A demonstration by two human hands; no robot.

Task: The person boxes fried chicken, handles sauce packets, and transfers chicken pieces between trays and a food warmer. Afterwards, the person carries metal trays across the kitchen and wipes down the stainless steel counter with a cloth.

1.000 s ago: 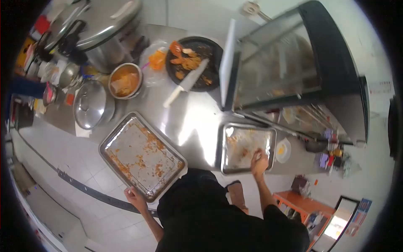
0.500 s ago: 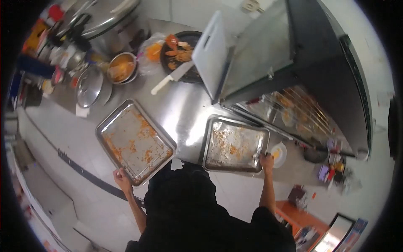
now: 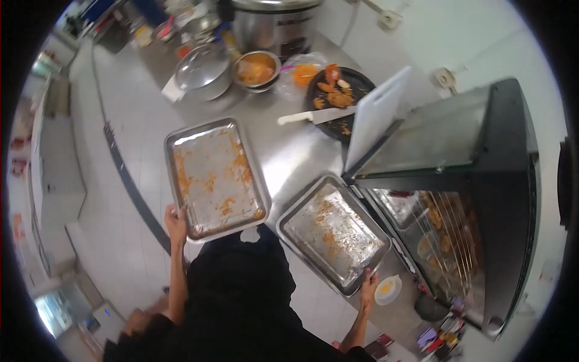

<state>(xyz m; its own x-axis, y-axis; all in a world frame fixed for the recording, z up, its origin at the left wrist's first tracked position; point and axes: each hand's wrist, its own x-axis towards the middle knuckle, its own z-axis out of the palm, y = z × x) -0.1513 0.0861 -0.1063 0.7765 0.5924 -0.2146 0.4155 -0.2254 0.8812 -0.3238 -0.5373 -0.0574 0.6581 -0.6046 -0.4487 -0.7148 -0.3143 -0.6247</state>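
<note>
My left hand (image 3: 175, 224) grips the lower left edge of a metal baking tray (image 3: 208, 163) with orange crumbs and smears scattered over its bottom. My right hand (image 3: 367, 291) is closed on the lower right corner of a second metal baking tray (image 3: 301, 226), also marked with orange and brown crumbs. This tray lies tilted at an angle beside the glass-fronted food warmer (image 3: 503, 199). Both trays are over the front of the steel counter (image 3: 283, 163). Close to my right hand is a small white bowl (image 3: 389, 291) with something yellow in it.
A white-handled knife (image 3: 298, 117) rests across a black round pan (image 3: 329, 130) with orange food pieces. An upright white cutting board (image 3: 380, 111) leans at the warmer. Further left stand a bowl of orange food (image 3: 256, 69), a lidded pot (image 3: 205, 69) and a large steel pot (image 3: 271, 30).
The view has turned, so the counter items appear further right. Both trays have rotated in view, with the right tray now slanting down to the right. Both hands keep their hold.
</note>
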